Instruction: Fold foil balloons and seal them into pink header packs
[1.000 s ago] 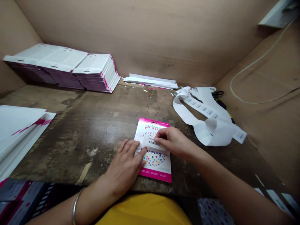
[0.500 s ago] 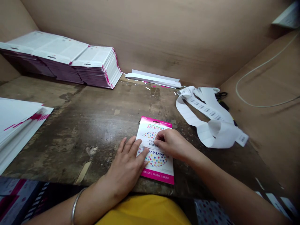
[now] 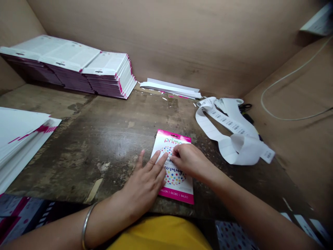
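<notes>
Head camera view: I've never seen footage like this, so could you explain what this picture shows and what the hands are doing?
There is no machine here. This picture comes from a camera worn on a person's head, looking down at their own two bare hands. On a worn wooden workbench lies a pink-edged Primo balloon card. The left hand lies spread on the card, while the right hand has its fingers on a barcode label. To the right lies a looped strip of barcode labels. Stacked cards stand at the back.
</notes>
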`<action>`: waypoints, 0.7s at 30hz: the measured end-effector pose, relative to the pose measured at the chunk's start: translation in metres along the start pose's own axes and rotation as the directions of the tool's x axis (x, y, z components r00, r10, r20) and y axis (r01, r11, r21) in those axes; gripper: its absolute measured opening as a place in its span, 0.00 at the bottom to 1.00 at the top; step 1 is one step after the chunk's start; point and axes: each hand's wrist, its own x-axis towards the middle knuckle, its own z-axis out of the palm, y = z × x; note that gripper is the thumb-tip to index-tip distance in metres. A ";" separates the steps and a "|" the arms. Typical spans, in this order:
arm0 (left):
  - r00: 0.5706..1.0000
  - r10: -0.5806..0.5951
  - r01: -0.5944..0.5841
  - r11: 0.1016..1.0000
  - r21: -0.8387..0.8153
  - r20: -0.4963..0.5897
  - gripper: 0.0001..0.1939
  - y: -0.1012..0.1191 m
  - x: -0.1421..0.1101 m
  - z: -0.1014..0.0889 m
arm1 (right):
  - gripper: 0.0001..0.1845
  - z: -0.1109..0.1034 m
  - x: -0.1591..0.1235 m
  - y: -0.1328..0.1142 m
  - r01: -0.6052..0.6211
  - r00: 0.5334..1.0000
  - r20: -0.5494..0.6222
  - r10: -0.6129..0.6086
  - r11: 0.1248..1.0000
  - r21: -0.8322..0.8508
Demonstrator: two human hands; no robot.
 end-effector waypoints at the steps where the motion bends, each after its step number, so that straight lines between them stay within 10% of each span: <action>1: 0.999 0.023 -0.023 1.000 -0.004 0.023 0.17 -0.001 0.001 0.000 | 0.08 0.000 0.000 0.000 0.001 1.000 0.000 -0.001 1.000 -0.007; 10: 0.994 0.026 -0.025 1.000 -0.011 0.109 0.20 -0.004 0.007 -0.001 | 0.19 -0.012 -0.014 0.009 -0.163 0.983 -0.111 0.146 0.974 -0.159; 16: 0.986 -0.008 0.023 0.996 -0.089 0.165 0.21 -0.003 0.005 -0.002 | 0.17 0.029 -0.046 0.012 0.179 0.903 -0.363 -0.230 0.969 -0.169; 19: 0.967 -0.107 0.152 0.971 -0.184 0.233 0.22 -0.006 0.002 -0.008 | 0.18 0.056 -0.063 0.030 0.087 0.887 -0.452 -0.092 0.996 -0.033; 21: 0.947 -0.212 0.275 0.922 -0.271 0.241 0.22 -0.012 0.002 -0.013 | 0.20 0.065 -0.070 0.047 -0.012 0.797 -0.600 0.068 0.995 0.098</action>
